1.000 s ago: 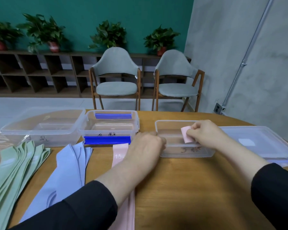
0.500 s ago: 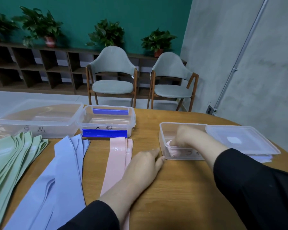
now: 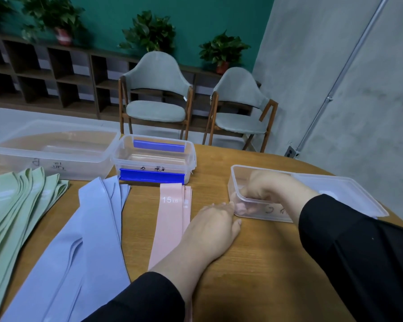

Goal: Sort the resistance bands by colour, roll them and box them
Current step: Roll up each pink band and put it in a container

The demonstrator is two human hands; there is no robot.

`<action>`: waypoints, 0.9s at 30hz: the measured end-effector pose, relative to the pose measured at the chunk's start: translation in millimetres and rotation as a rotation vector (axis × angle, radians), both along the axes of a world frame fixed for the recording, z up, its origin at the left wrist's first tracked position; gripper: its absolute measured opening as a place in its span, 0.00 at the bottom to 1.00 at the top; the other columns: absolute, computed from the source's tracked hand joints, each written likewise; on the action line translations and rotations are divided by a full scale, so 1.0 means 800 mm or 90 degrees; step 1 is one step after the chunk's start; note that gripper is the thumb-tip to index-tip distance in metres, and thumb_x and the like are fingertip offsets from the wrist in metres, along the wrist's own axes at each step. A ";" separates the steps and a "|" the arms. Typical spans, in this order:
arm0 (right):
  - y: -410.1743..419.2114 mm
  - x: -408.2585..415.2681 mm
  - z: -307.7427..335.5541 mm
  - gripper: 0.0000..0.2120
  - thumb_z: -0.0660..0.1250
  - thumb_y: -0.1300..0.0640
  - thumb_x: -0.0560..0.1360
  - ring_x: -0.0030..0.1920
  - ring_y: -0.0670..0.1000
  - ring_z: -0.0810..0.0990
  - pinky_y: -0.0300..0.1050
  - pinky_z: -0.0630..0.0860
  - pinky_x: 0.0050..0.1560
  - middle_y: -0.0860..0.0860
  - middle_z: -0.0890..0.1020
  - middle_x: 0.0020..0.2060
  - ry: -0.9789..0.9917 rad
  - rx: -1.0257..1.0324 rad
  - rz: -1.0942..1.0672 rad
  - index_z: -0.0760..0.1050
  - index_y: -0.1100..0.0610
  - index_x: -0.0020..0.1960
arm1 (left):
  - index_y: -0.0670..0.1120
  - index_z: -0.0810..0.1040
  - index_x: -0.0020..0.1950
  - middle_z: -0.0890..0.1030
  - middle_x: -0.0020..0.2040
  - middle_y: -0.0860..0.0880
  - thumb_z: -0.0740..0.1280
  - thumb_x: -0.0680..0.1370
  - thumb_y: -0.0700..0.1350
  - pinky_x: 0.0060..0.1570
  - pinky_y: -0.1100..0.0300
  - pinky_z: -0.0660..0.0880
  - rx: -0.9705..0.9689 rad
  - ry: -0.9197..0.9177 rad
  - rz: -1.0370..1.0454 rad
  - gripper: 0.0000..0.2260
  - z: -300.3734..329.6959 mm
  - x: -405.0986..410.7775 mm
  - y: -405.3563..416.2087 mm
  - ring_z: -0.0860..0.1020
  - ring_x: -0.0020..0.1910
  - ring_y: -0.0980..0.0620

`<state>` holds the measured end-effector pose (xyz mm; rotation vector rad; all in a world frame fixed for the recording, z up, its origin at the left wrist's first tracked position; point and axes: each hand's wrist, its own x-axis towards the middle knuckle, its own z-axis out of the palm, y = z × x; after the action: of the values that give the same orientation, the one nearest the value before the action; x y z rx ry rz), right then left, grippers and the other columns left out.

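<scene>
My right hand (image 3: 263, 189) reaches down inside the small clear box (image 3: 234, 180) on the right and holds a rolled pink band (image 3: 240, 207) against its floor, fingers curled round it. My left hand (image 3: 213, 225) lies flat on the table just left of that box, fingers straight, beside the flat pink bands (image 3: 171, 219) marked 15 LB. Blue bands (image 3: 89, 242) lie in a pile further left, and green bands (image 3: 12, 212) at the far left.
A clear box with blue clips (image 3: 155, 159) and a larger clear box (image 3: 54, 149) stand at the back of the wooden table (image 3: 254, 275). A clear lid (image 3: 340, 194) lies right of the small box. Two chairs stand beyond the table.
My right hand has gone down into the small box with the rolled pink band. My left hand has let go of the box's edge and settled flat on the table.
</scene>
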<state>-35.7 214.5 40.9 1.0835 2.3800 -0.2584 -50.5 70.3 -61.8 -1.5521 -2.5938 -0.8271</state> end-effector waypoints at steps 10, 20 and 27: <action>0.029 0.000 -0.012 0.16 0.76 0.51 0.61 0.50 0.59 0.86 0.59 0.80 0.60 0.57 0.87 0.44 0.130 -0.090 -0.069 0.86 0.60 0.44 | 0.45 0.74 0.68 0.77 0.69 0.42 0.58 0.84 0.52 0.69 0.54 0.64 -0.020 -0.003 0.011 0.16 -0.004 -0.002 0.002 0.74 0.67 0.41; 0.009 0.012 0.003 0.10 0.70 0.52 0.74 0.45 0.55 0.84 0.51 0.81 0.55 0.55 0.87 0.45 0.123 0.000 0.006 0.85 0.59 0.45 | 0.50 0.80 0.60 0.84 0.52 0.47 0.59 0.84 0.51 0.46 0.54 0.68 0.097 -0.090 0.038 0.12 0.000 -0.004 -0.004 0.79 0.51 0.44; -0.024 0.028 0.021 0.16 0.64 0.51 0.81 0.36 0.52 0.82 0.46 0.77 0.38 0.51 0.81 0.32 0.602 0.122 0.096 0.77 0.54 0.36 | 0.48 0.80 0.42 0.81 0.37 0.52 0.62 0.83 0.49 0.38 0.63 0.70 0.272 -0.275 0.154 0.13 0.031 -0.009 -0.018 0.76 0.37 0.54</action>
<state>-13.6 195.3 58.0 0.9758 3.3607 -0.6010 -58.0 55.9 -37.1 -1.0101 -2.5356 -1.6982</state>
